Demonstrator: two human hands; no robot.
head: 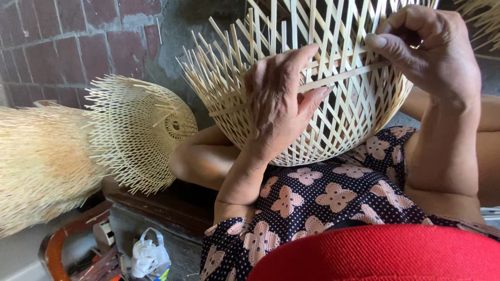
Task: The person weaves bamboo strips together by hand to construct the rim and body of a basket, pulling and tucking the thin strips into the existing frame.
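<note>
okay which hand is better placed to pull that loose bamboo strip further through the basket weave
Probably the right hand: its fingertips already pinch the strip at its end. The left hand lies flat on the basket, bracing it.

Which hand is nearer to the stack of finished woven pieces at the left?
Left. The left hand presses the basket nearer the stack; the right hand is farther right.

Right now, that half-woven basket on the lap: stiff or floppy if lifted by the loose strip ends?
The half-woven basket probably weighs little: open lattice of thin strips. The woven bowl likely keeps its shape; the loose strip ends would likely flex and could snap. The left hand steadies it, suggesting it rolls easily.
</note>
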